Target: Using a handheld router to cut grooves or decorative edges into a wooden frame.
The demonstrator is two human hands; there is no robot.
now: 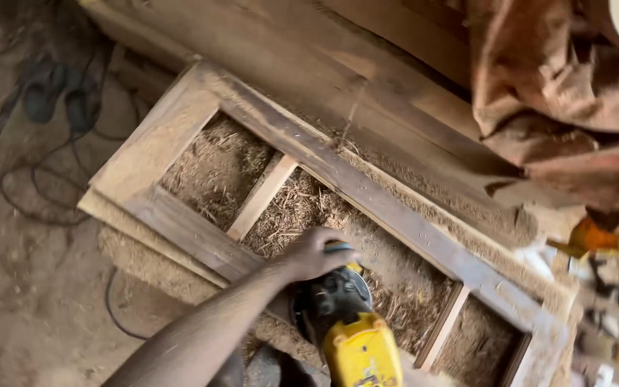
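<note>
A wooden frame [367, 193] with open panels lies flat on a bed of sawdust and shavings [216, 165]. My left hand [314, 254] reaches in from the bottom left, closed around the front of a yellow and black angle grinder [349, 326]. The grinder's head sits at the frame's near rail [188, 229]. Its disc is hidden under the hand and the tool body. My right hand does not show in the view.
Dark cables [44, 208] and a pair of sandals [59, 93] lie on the dirt floor at the left. Long planks [367, 79] run beyond the frame. A brown cloth [553, 79] hangs at the top right, above yellow and orange items [610, 240].
</note>
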